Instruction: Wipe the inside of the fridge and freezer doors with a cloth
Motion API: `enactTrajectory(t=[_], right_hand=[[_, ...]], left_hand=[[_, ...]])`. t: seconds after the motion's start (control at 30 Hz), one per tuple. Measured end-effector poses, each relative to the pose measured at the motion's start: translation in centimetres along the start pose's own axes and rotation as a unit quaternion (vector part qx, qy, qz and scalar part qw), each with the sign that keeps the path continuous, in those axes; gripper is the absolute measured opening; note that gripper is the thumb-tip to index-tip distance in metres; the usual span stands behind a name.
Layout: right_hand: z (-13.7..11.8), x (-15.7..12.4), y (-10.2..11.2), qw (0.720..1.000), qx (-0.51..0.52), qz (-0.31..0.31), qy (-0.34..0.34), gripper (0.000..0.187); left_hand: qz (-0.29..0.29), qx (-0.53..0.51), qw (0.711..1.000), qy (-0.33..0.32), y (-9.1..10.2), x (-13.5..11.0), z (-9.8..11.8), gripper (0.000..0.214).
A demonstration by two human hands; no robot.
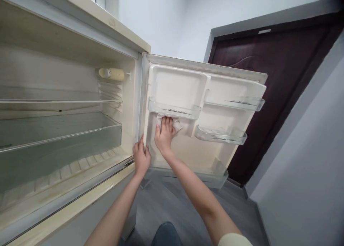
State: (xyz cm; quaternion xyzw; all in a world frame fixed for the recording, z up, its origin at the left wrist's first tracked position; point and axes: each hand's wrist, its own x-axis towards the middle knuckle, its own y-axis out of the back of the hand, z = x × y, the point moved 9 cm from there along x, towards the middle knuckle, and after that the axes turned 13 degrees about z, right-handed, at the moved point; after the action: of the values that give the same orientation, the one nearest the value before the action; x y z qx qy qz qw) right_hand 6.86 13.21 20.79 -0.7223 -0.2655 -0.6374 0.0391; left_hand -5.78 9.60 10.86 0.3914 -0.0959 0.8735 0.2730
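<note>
My right hand (pixel 165 134) presses a crumpled white wipe (pixel 176 125) against the inner panel of the open fridge door (pixel 188 149). Its fingers point upward over the wipe, just below the upper left door shelf (pixel 174 109); part of the wipe is hidden under them. Lower and to the left, my left hand (pixel 141 157) rests on the hinge-side edge of the door, by the fridge body. Its fingers are extended along that edge with the thumb apart.
The fridge interior (pixel 48 70) on the left holds a glass shelf (pixel 61 101) and a clear drawer (pixel 67 142). Further clear door shelves (pixel 220 134) and a bottom door bin (pixel 212 179) stick out. Behind stands a dark brown room door (pixel 279 74); below is grey flooring (pixel 228 217).
</note>
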Motion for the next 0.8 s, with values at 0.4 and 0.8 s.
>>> enactTrajectory(t=[0.4, 0.8], right_hand=[[-0.1, -6.0, -1.3, 0.937, 0.023, -0.109, 0.331, 0.043], [-0.2, -6.4, -2.8, 0.932, 0.066, -0.126, 0.332, 0.049]], left_hand=[[0.001, 0.000, 1.000, 0.012, 0.0, 0.2, 0.3, 0.053], [-0.019, -0.107, 0.956, 0.272, 3.3, -7.9, -4.1, 0.072]])
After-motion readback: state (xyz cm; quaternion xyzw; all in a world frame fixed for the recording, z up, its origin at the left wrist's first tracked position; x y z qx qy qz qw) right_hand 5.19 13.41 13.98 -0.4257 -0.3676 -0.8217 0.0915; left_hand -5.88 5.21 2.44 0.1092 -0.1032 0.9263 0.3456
